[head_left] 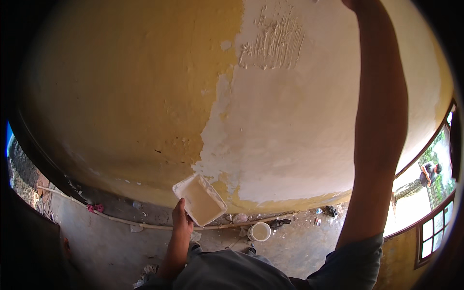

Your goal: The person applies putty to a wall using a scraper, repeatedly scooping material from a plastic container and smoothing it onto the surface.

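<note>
My left hand (182, 218) grips a shallow rectangular tray (224, 209) by its near left edge, thumb over the rim. A smooth cream-coloured paste (199, 197) lies inside it. Raised high, my right arm (382, 121) reaches up the wall, and my right hand (356, 4) is mostly cut off by the top edge, its fingers out of sight. To the left of that hand, thick ridged paste (275, 43) sits on the wall in downward streaks. The wall is yellow paint (135, 82) on the left and a whitish coat (290, 125) on the right, with a ragged border.
A white bucket (261, 232) stands on the concrete floor (116, 246) near my feet. A long pole (150, 226) lies along the wall's base among scraps. At right, another person (428, 174) is outside, beyond an opening near a paned window (437, 229).
</note>
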The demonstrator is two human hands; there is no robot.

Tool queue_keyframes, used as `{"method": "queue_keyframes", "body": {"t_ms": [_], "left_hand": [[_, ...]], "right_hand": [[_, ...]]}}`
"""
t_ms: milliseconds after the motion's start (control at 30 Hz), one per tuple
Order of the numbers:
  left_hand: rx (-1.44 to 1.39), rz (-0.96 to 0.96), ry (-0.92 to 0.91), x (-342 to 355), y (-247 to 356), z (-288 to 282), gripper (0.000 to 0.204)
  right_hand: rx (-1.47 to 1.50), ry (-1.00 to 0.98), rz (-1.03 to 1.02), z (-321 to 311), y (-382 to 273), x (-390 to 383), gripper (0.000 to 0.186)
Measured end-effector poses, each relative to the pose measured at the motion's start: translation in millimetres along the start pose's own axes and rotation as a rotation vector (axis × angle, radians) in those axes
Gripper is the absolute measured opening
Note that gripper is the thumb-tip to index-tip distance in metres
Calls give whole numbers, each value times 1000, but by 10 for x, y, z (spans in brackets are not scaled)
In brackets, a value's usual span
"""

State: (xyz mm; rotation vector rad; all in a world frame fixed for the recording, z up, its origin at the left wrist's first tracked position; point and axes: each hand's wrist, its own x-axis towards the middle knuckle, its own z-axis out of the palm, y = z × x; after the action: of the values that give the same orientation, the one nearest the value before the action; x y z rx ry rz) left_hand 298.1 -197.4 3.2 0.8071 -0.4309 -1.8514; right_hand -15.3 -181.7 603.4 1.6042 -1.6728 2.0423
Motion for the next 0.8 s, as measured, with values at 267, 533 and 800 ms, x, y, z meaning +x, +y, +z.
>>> {"method": "queue_keyframes", "body": {"t_ms": [267,533,800], "left_hand": [[1,-12,-28,100,-80,-110,60],[20,12,-13,41,-68,-134,64],[-41,11,7,-7,-87,-48,56]], "right_hand": [[14,-139,192,449,1277,-1560,38],[-293,43,-183,402,331,-418,33],[254,-154,-91,-33,584,-732,35]]}}
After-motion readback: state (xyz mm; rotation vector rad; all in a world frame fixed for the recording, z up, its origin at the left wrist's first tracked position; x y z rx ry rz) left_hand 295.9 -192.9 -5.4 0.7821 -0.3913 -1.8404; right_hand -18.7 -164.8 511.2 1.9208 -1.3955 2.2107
